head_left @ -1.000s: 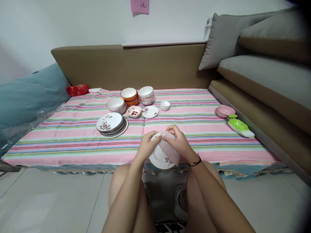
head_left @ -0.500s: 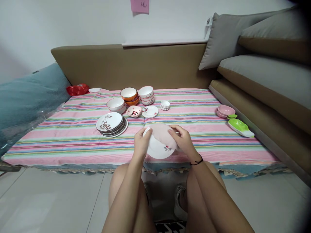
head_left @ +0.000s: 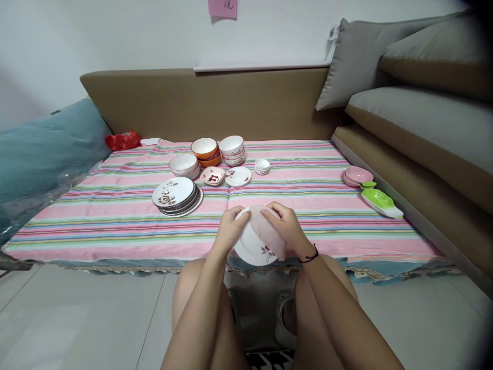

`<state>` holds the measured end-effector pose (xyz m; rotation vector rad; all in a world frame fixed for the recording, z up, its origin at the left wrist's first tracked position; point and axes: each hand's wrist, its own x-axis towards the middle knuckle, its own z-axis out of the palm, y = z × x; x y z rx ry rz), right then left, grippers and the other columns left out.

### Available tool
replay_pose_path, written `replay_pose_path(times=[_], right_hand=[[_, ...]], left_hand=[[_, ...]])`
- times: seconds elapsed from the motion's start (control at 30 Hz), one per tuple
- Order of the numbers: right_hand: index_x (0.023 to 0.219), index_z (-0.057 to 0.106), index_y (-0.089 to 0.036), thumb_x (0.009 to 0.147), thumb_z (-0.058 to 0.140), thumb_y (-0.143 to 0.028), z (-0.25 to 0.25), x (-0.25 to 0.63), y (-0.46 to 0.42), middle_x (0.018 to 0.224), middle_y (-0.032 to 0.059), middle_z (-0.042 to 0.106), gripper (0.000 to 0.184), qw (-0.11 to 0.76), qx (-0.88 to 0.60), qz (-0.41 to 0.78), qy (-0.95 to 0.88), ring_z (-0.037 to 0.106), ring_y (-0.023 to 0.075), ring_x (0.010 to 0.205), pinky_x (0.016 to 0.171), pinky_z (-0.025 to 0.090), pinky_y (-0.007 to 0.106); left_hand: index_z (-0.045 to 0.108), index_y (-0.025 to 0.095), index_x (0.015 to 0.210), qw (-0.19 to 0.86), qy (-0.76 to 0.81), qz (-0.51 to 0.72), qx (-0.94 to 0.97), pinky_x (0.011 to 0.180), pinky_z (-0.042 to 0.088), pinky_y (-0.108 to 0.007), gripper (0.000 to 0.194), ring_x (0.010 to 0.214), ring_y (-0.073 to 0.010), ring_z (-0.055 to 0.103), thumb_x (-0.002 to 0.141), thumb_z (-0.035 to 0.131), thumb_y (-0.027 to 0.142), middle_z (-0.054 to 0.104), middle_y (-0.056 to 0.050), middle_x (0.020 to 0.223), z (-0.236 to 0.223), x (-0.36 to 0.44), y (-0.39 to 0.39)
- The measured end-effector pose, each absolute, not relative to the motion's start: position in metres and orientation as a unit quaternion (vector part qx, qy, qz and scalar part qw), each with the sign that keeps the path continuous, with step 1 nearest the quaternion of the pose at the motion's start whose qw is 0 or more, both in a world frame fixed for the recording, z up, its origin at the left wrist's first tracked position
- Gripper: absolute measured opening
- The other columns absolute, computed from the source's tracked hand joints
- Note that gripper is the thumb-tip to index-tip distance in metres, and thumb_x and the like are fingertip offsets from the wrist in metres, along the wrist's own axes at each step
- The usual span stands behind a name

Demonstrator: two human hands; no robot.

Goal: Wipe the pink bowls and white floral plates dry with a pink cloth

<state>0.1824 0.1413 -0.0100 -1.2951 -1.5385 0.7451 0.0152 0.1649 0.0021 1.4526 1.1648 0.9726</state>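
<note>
Between my hands, above the front edge of the striped cloth, is a white plate (head_left: 250, 246) with a small red and grey flower on it. My left hand (head_left: 231, 226) grips its left rim, thumb on the upper face. A pale pink cloth (head_left: 265, 228) covers the upper right of the plate and hangs over its edge. My right hand (head_left: 284, 223) is closed on that cloth and the plate's right rim, thumb on top. Its other fingers are hidden behind the plate.
Several brown-flowered plates (head_left: 173, 192) are stacked at left. Behind stand white bowls (head_left: 231, 146), orange bowls (head_left: 205, 149), a square pink dish (head_left: 212, 176), flowered plates (head_left: 238, 177) and small white dishes (head_left: 262, 165). Pink bowls (head_left: 358, 176) and a green dish (head_left: 379, 200) lie right, beside stacked cushions (head_left: 423, 118).
Both hands and the plate have come slightly lower and nearer to me. The cloth has shifted right and down, baring more of the plate's left side.
</note>
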Motion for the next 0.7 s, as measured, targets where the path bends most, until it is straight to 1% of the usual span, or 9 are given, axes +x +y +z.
replay_pose_path(times=[0.07,0.17,0.27,0.33,0.5,0.7], right_hand=[[0.068,0.048,-0.019,0.086,0.051,-0.041,-0.0094,0.1819,0.1411,0.068,-0.0022,0.049,0.028,0.467,-0.533,0.305,-0.636,0.046,0.0135,0.066,0.061,0.035,0.025],[0.067,0.045,-0.02,0.086,0.049,-0.042,-0.0094,0.1817,0.1412,0.066,-0.0027,0.046,0.03,0.459,-0.536,0.308,-0.638,0.044,0.0132,0.065,0.059,0.033,0.025],[0.068,0.045,-0.02,0.086,0.048,-0.044,-0.0106,0.182,0.1418,0.067,-0.0024,0.046,0.031,0.455,-0.536,0.316,-0.636,0.044,0.0135,0.065,0.059,0.034,0.025],[0.069,0.046,-0.02,0.087,0.047,-0.045,-0.0115,0.1822,0.1422,0.067,-0.0022,0.046,0.031,0.454,-0.534,0.323,-0.636,0.044,0.0136,0.065,0.059,0.034,0.025],[0.07,0.047,-0.02,0.088,0.046,-0.044,-0.0113,0.1819,0.1415,0.068,-0.0024,0.047,0.03,0.453,-0.534,0.332,-0.632,0.045,0.0133,0.065,0.058,0.033,0.024],[0.066,0.043,-0.02,0.087,0.047,-0.044,-0.009,0.1812,0.1409,0.065,-0.0027,0.044,0.032,0.455,-0.533,0.323,-0.636,0.042,0.0129,0.063,0.057,0.032,0.025]], left_hand=[[0.052,0.017,0.059,0.495,0.475,0.394,0.612,0.054,0.034,-0.022,0.024,0.056,-0.0116,0.042,0.077,0.055,0.033,0.049,0.003,0.059,0.0032,0.015,0.1641],[0.055,0.017,0.063,0.497,0.47,0.39,0.616,0.053,0.033,-0.023,0.028,0.057,-0.012,0.043,0.078,0.057,0.04,0.05,0.003,0.061,0.0025,0.0152,0.1627],[0.057,0.017,0.067,0.49,0.47,0.395,0.619,0.053,0.034,-0.022,0.029,0.059,-0.0126,0.046,0.074,0.063,0.045,0.052,0.003,0.063,0.0006,0.0157,0.1618],[0.058,0.017,0.069,0.499,0.467,0.395,0.614,0.054,0.036,-0.022,0.028,0.059,-0.0129,0.047,0.072,0.065,0.045,0.055,0.002,0.065,-0.0002,0.0158,0.1616],[0.06,0.017,0.073,0.52,0.469,0.385,0.601,0.052,0.037,-0.022,0.028,0.058,-0.0128,0.048,0.073,0.063,0.045,0.058,0.001,0.068,-0.0004,0.0148,0.162],[0.055,0.017,0.068,0.528,0.464,0.387,0.597,0.051,0.038,-0.021,0.026,0.054,-0.0107,0.046,0.071,0.067,0.04,0.053,0.003,0.062,-0.0021,0.0144,0.1631]])
